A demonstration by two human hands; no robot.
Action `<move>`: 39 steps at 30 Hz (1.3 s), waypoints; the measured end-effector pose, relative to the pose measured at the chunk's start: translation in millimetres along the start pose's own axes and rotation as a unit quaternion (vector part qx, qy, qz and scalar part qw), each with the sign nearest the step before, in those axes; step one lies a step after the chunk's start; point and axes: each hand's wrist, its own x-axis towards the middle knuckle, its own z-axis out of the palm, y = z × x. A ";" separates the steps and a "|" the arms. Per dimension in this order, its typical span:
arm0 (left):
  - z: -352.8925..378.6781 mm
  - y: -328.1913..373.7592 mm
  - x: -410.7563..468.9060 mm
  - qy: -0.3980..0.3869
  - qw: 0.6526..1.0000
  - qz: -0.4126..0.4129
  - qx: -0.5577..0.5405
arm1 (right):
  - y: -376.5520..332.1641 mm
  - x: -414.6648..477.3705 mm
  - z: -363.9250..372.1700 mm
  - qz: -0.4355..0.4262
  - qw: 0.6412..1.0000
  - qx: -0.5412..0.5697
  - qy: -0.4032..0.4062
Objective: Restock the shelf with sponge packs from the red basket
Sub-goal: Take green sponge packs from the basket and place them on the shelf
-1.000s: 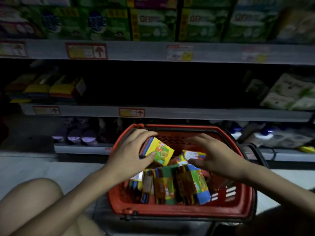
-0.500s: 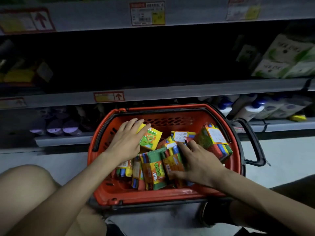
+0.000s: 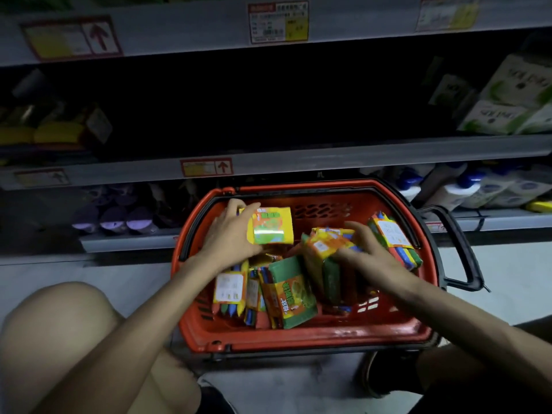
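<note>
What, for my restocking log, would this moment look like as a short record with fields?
container: red plastic basket on the floor, before the grey metal shelf
contents: many colourful wrapped sponge packs, jumbled
left hand: grips a yellow-green sponge pack over the basket
right hand: grips an orange sponge pack inside the basket
progress: neither pack on the shelf yet

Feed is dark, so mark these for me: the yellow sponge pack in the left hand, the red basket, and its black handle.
yellow sponge pack (image 3: 270,227): head view, middle of its printed front face.
red basket (image 3: 298,339): head view, near rim.
black handle (image 3: 460,246): head view, midway along the loop.
</note>
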 end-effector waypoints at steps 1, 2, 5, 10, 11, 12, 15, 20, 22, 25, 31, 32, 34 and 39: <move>-6.5 -0.5 -0.8 -0.001 0.998 -0.027 -0.063 | -2.5 2.5 -2.5 0.021 0.999 0.035 0.021; -12.1 -0.8 -2.6 -0.007 0.990 -0.051 -0.128 | -4.5 3.4 -4.8 0.043 0.996 0.070 0.032; -22.1 -1.2 -12.0 -0.026 0.944 -0.120 -0.306 | -7.8 0.9 -9.1 0.083 0.985 0.148 0.023; -23.8 0.5 -29.2 -0.045 0.853 -0.208 -0.476 | -12.1 -4.2 -9.3 0.077 0.975 0.206 0.009; -24.1 0.7 -31.3 -0.054 0.832 -0.221 -0.507 | -13.9 -5.7 -8.5 0.076 0.973 0.220 0.005; -25.6 1.7 -33.3 -0.062 0.807 -0.235 -0.538 | -15.5 -6.5 -8.3 0.075 0.970 0.233 0.003; -29.1 -0.5 -36.7 -0.074 0.740 -0.272 -0.611 | -16.2 -6.1 -10.2 0.090 0.965 0.245 -0.014; -33.6 0.4 -43.0 -0.122 0.704 -0.303 -0.631 | -15.0 -4.7 -2.9 0.111 0.945 0.306 -0.017; -32.3 4.6 -46.5 -0.152 0.713 -0.299 -0.615 | -16.5 -5.9 1.5 0.093 0.936 0.338 -0.006; -30.4 18.6 -51.8 -0.157 0.726 -0.281 -0.607 | -21.1 -9.1 9.6 0.056 0.948 0.312 -0.017; -25.5 33.9 -59.3 -0.115 0.724 -0.269 -0.625 | -37.3 -14.0 24.2 0.056 0.978 0.199 0.025; -25.7 36.9 -60.7 -0.110 0.720 -0.264 -0.632 | -39.0 -13.0 24.1 0.056 0.981 0.183 0.030; -24.1 41.7 -62.4 -0.107 0.716 -0.253 -0.642 | -40.5 -12.6 26.4 0.029 0.987 0.146 0.052; -27.6 52.3 -64.5 -0.103 0.762 -0.220 -0.600 | -33.2 -13.6 33.7 -0.096 0.994 -0.002 0.054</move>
